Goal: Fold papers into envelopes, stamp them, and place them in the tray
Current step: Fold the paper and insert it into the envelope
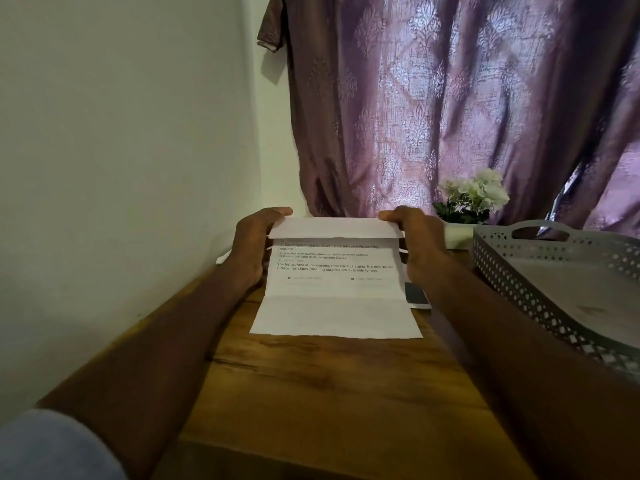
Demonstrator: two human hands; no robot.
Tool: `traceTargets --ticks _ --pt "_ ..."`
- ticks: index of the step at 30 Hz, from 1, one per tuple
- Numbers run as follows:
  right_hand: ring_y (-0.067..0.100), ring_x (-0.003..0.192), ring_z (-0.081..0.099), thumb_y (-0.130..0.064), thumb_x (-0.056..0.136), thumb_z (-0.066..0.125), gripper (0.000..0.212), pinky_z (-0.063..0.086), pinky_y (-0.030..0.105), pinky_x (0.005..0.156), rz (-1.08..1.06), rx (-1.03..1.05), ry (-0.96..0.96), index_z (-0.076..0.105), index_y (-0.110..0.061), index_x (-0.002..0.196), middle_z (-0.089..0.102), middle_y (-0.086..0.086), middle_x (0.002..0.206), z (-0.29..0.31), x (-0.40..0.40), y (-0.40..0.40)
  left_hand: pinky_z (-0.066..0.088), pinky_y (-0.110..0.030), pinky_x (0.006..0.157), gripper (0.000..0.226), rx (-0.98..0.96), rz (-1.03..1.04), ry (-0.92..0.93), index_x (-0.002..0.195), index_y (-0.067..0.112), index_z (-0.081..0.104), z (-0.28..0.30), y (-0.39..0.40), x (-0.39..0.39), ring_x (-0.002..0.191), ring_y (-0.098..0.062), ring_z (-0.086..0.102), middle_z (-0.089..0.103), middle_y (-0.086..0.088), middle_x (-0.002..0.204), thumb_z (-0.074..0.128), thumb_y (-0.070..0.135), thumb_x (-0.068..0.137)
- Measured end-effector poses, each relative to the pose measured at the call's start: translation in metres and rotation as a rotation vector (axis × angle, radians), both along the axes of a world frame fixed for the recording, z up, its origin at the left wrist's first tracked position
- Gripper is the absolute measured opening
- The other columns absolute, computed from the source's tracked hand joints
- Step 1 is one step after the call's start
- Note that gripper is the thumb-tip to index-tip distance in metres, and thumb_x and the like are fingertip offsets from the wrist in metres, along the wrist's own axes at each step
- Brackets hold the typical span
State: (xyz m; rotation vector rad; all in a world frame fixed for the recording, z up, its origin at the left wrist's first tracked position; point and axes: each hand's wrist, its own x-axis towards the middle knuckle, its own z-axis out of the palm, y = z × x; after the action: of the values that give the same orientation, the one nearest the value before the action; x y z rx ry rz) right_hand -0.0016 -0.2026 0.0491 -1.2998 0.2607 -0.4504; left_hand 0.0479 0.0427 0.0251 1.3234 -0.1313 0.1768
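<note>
The paper (335, 292) lies on the table (311, 393), its far edge folded over and pinched between the left hand (254, 242) and right hand (417, 237). Right of the grip sits the tray (540, 268); behind the right hand, a potted plant (467, 202). A small dark object (415, 294) lies just beside the paper's right edge.

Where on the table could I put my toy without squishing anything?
Bare brown wooden table lies between the white printed paper's near edge and the table's front edge. The grey perforated plastic tray shows a bare floor. It is crowded farther back, where the left hand and right hand hold the paper.
</note>
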Motion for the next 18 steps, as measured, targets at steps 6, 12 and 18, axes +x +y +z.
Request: traceTargets --ticks 6,12,18 --pt "0.026 0.095 0.069 -0.007 0.080 0.078 0.031 0.058 0.037 0.080 -0.005 -0.085 -0.071 0.071 -0.023 0.105 0.073 0.011 0.105 -0.006 0.006 0.001 0.060 -0.047 0.091 0.019 0.061 -0.007 -0.103 0.105 0.015 0.079 -0.001 -0.005 0.000 0.084 -0.024 0.073 0.076 -0.019 0.109 0.081 0.012 0.086" --pt "0.030 0.097 0.074 -0.005 0.075 0.087 0.019 0.060 0.045 0.091 -0.044 -0.106 -0.067 0.074 -0.019 0.078 0.078 0.010 0.092 -0.011 0.006 0.003 0.058 -0.056 0.092 0.021 0.060 0.014 -0.074 0.094 0.015 0.080 -0.005 -0.004 -0.002 0.097 -0.043 0.073 0.078 -0.017 0.098 0.085 0.029 0.080" --pt "0.017 0.082 0.065 -0.003 0.081 0.080 0.022 0.057 0.027 0.077 -0.118 -0.107 -0.129 0.071 -0.022 0.074 0.073 0.003 0.084 -0.012 0.008 0.006 0.055 -0.047 0.078 0.036 0.058 0.011 -0.051 0.088 0.015 0.076 -0.006 -0.006 0.001 0.086 -0.036 0.069 0.076 -0.014 0.091 0.086 0.047 0.074"
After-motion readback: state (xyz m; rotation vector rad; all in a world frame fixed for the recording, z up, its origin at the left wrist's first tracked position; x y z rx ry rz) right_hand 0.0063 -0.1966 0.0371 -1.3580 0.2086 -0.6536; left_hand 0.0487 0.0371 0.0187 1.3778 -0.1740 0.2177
